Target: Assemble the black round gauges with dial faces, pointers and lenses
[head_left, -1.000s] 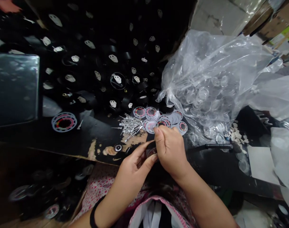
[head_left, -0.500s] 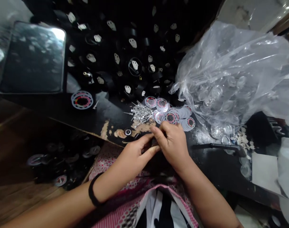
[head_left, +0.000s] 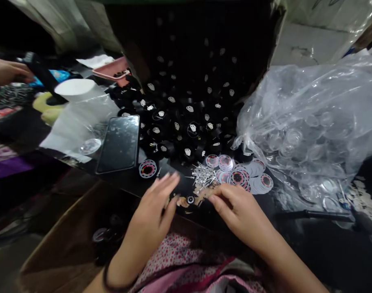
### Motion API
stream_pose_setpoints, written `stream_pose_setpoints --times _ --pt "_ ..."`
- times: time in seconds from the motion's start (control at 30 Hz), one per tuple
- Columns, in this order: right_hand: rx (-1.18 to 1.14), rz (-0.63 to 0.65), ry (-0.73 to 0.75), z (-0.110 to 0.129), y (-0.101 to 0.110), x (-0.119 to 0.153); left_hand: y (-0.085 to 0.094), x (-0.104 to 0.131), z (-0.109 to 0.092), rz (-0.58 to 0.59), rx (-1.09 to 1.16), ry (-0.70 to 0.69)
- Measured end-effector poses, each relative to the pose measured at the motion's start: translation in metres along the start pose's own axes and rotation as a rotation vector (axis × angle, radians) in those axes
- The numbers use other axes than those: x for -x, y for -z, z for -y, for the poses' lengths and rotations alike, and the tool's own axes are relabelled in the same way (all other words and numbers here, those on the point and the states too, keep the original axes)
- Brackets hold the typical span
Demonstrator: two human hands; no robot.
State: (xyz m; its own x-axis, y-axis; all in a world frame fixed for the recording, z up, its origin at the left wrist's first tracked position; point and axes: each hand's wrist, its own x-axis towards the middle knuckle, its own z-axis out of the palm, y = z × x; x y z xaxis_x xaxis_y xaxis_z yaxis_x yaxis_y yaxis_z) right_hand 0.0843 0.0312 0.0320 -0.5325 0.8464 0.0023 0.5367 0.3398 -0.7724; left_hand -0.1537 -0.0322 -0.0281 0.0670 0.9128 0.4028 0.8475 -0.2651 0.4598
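Note:
My left hand (head_left: 157, 207) is raised over the black table edge, fingers apart and holding nothing. Below the printed dials, my right hand (head_left: 234, 203) has thumb and forefinger pressed together; anything between them is too small to make out. Between the hands lies a small round black part with a pale ring (head_left: 190, 200). Just above it is a pile of thin silver pointers (head_left: 204, 174). Round dials with red and black print (head_left: 238, 177) lie in overlapping stacks to its right. A separate dial (head_left: 148, 168) sits near my left fingertips.
Many black housings with pale plates (head_left: 192, 128) fill the back. A dark glossy panel (head_left: 120, 142) lies left, a clear bag of transparent covers (head_left: 308, 130) right, above a black-handled tool (head_left: 317, 215). Another person's hand (head_left: 8, 73) shows at far left, near a pink tray (head_left: 112, 69).
My hands, earlier together, have separated; the left has opened and moved left. The view has shifted, bringing the other person's hand and the pink tray into sight.

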Motion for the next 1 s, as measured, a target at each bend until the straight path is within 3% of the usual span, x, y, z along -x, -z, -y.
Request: stream_pose_setpoints --times 0.1,0.17,0.23,0.33,0.4,0.5,0.6,0.67,0.77,0.83,1.0 --pt "0.032 -0.030 -0.030 0.001 0.003 0.006 -0.021 -0.071 -0.002 -0.011 -0.209 -0.119" --pt "0.028 -0.053 -0.078 -0.006 0.004 0.014 -0.029 -0.097 0.006 0.035 -0.244 -0.198" --pt "0.011 -0.048 -0.121 -0.012 0.002 0.019 -0.032 -0.106 0.019 0.024 -0.224 -0.236" --pt "-0.017 -0.015 -0.140 -0.017 -0.004 0.019 -0.032 -0.103 0.031 -0.072 -0.203 -0.199" --pt "-0.060 -0.029 -0.153 -0.016 -0.007 0.014 -0.030 -0.094 0.026 -0.151 -0.194 -0.160" --pt "-0.161 -0.100 -0.186 -0.009 -0.008 0.005 -0.031 -0.067 0.000 -0.229 -0.061 -0.140" --pt "-0.212 -0.107 -0.196 -0.002 -0.009 0.003 -0.032 -0.033 -0.033 -0.077 0.186 -0.116" --pt "-0.273 -0.067 -0.224 -0.001 -0.009 0.005 -0.034 -0.015 -0.046 0.031 0.375 0.039" --pt "-0.406 0.016 -0.268 -0.006 -0.003 0.009 -0.039 -0.002 -0.055 0.189 0.792 0.443" --pt "-0.358 0.052 -0.245 -0.013 0.006 0.009 -0.041 -0.001 -0.058 0.265 1.050 0.674" --pt "0.503 -0.131 -0.272 -0.039 0.028 -0.006 -0.041 -0.007 -0.069 0.258 1.389 1.022"
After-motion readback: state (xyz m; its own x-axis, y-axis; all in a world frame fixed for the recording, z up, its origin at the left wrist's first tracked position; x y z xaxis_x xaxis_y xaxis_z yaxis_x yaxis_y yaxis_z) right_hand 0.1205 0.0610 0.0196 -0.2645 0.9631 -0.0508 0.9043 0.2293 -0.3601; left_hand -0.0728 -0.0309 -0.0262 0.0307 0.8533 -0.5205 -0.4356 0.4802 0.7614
